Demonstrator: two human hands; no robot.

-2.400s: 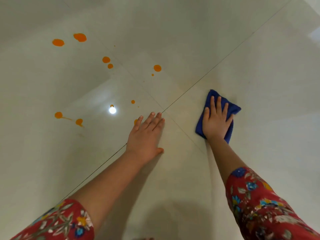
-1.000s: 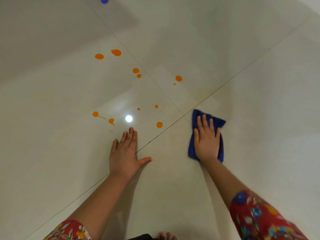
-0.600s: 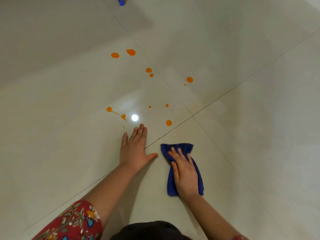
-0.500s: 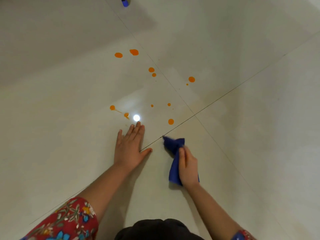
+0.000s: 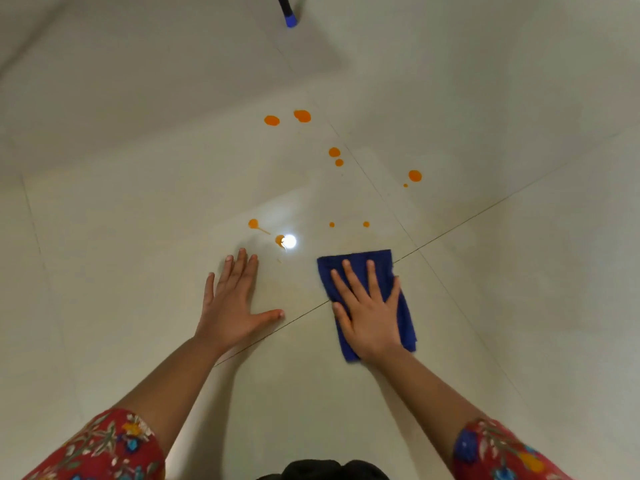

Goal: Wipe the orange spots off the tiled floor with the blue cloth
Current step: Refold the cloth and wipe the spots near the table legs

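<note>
Head view: the right hand [image 5: 369, 315], fingers spread flat, has slid the blue cloth [image 5: 367, 299] over the nearest orange spot; remaining orange spots [image 5: 334, 152] lie beyond its fingertips. Left hand [image 5: 232, 304] rests open.

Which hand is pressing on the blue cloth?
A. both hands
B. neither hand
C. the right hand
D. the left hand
C: the right hand lies flat on the blue cloth, while the left hand rests on bare floor tile beside it.
</note>
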